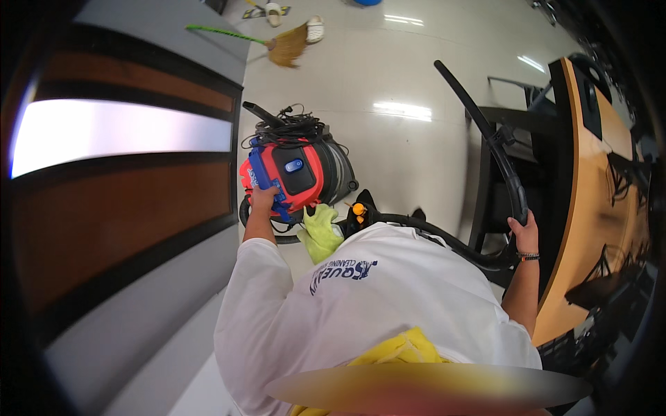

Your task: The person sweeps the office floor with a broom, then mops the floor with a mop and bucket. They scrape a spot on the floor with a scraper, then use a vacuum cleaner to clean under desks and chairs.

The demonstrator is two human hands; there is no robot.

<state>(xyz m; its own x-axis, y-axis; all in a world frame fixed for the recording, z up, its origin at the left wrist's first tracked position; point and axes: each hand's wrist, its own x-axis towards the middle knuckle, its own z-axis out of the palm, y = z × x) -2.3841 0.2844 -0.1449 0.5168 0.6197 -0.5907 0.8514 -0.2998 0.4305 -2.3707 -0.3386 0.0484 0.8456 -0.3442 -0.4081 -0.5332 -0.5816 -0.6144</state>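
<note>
My left hand [264,197] grips the blue handle [265,171] on top of a red and black canister vacuum cleaner [304,179], which stands on the floor to the left. A coiled black power cord [291,129] lies on its far side. My right hand [523,229] is closed around the black wand [491,135] of the vacuum, which points forward and a little left. From that hand the black hose [442,234] curves across in front of my body. A yellow-green cloth [320,234] and an orange-topped item [358,209] hang at my waist.
A paneled door [130,192] and grey wall stand close on the left. On the right is a wooden table [588,208] with a black frame and chairs. Farther ahead on the tiled floor [406,67] lie a straw broom [287,46], light-coloured clogs [315,29] and a blue object [368,2].
</note>
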